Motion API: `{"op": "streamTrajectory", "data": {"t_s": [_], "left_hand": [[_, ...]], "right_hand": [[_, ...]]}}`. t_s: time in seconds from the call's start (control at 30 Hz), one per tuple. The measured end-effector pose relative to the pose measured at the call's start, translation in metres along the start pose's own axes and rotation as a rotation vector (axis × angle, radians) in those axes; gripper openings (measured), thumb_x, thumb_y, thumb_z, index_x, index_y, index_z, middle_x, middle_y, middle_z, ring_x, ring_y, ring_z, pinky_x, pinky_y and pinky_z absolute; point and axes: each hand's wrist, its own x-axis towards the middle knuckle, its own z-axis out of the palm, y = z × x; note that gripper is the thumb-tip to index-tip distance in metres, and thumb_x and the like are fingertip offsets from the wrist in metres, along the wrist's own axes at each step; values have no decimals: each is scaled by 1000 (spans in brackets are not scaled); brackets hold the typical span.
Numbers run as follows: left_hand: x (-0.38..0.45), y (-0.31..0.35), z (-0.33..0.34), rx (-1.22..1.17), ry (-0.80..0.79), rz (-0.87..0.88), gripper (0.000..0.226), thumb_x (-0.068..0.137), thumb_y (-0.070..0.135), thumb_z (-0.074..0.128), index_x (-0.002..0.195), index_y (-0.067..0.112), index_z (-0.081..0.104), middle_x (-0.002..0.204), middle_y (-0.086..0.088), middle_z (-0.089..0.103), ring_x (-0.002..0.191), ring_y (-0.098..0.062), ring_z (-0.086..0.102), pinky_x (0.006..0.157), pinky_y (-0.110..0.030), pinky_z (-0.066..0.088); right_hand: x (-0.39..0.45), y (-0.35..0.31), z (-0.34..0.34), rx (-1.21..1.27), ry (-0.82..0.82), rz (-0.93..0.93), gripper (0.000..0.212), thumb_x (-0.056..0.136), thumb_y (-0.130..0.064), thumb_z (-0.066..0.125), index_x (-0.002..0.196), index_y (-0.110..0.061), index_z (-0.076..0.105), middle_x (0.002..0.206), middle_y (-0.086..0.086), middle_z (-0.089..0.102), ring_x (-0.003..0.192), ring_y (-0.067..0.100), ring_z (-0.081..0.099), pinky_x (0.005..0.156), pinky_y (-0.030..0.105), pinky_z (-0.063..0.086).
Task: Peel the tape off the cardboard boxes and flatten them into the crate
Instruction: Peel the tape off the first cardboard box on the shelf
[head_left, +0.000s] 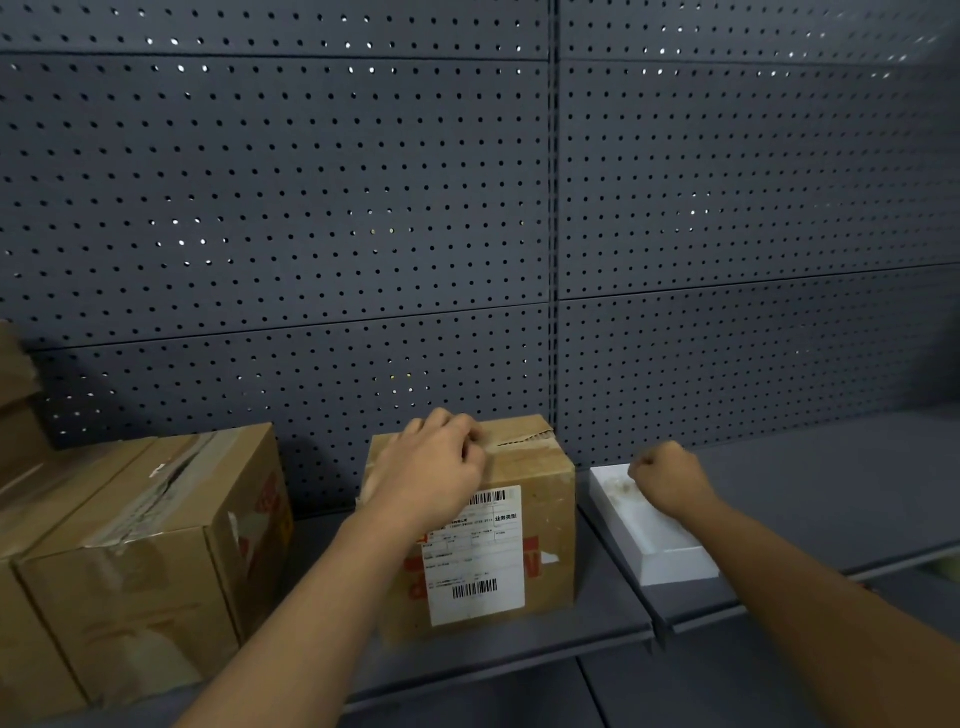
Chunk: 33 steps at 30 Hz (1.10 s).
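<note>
**On the Shelf: Hand Positions at the Taped Box**

On the grey shelf (519, 654), against the perforated back panel (363, 208), a small cardboard box (545, 519) is stood upright between a larger cardboard box (156, 545) and a white tray (654, 540). A white shipping label (475, 566) with barcodes is carried on the front face of the small box. A strip of tape (519, 440) is laid along its top seam, where torn, ragged cardboard is exposed.

The left hand (431, 467) is placed over the top front edge of the small box, fingers curled at the near end of the tape; whether the tape is actually pinched cannot be told. The right hand (670, 478) is clenched into a fist above the far end of the white tray, and nothing is seen to be held in it.

The larger box is positioned well to the left, its top seam covered with wrinkled, partly lifted tape. Further cardboard is stacked at the left edge of the view.
</note>
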Motion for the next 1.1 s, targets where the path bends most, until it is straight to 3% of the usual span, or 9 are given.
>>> {"op": "streamTrajectory", "data": {"t_s": [0.07,0.2,0.3,0.47,0.6,0.73,0.83,0.93,1.1], "left_hand": [[0,0,0,5,0,2,37,106,40,31,136,37,53,137,15,51,123,-12,46,90,-32,28],[0,0,-1,3,-10,-3,37,106,40,30,136,38,53,138,16,50,123,-12,46,89,-32,30],[0,-1,-1,2,-11,-2,37,106,41,30,136,38,53,138,17,50,122,-11,46,89,-32,32],[-2,0,-1,-1,14,4,36,106,40,32,132,38,56,134,19,52,119,-10,48,86,-32,33],[-10,1,-6,-90,116,10,28,104,35,42,117,35,67,121,19,58,109,-8,54,86,-33,45],[-22,-11,-18,6,222,-62,26,102,38,47,114,32,69,118,12,62,103,-13,58,95,-37,45],[-32,-31,-22,17,49,-216,45,102,58,40,134,32,56,137,1,47,126,-25,45,102,-44,43],[-38,-44,-20,-199,-119,-335,71,93,81,33,148,38,43,144,-6,38,133,-35,43,106,-49,46],[-43,-42,-17,-249,-29,-347,72,91,82,34,147,39,46,135,-5,34,132,-34,37,108,-47,43]], "right_hand": [[-3,-3,-2,31,-12,24,29,91,5,49,63,10,48,62,29,52,58,17,31,57,30,25],[-13,-28,-11,145,63,-47,34,91,2,50,60,-6,40,56,9,40,57,17,35,57,30,30],[-27,-63,-18,241,46,-171,26,96,-10,55,79,9,62,66,17,56,61,24,42,60,35,43],[-57,-127,-29,307,-214,-311,22,96,-32,63,89,-16,76,78,1,70,70,21,65,71,41,57],[-60,-132,-28,53,-264,-287,47,79,-60,80,103,-22,66,103,-3,65,96,16,64,83,36,57],[-59,-126,-23,74,-241,-246,52,78,-60,81,104,-19,62,104,-2,64,96,17,63,80,35,56],[-59,-129,-21,44,-190,-213,53,80,-56,81,87,-7,66,82,3,60,81,21,65,68,32,46],[-65,-140,-23,-42,-157,-211,46,82,-52,81,74,-13,57,68,5,48,68,21,56,64,31,40],[-88,-152,-25,-193,33,-276,43,86,-49,79,97,-11,64,93,5,66,91,29,65,81,40,56]]}}
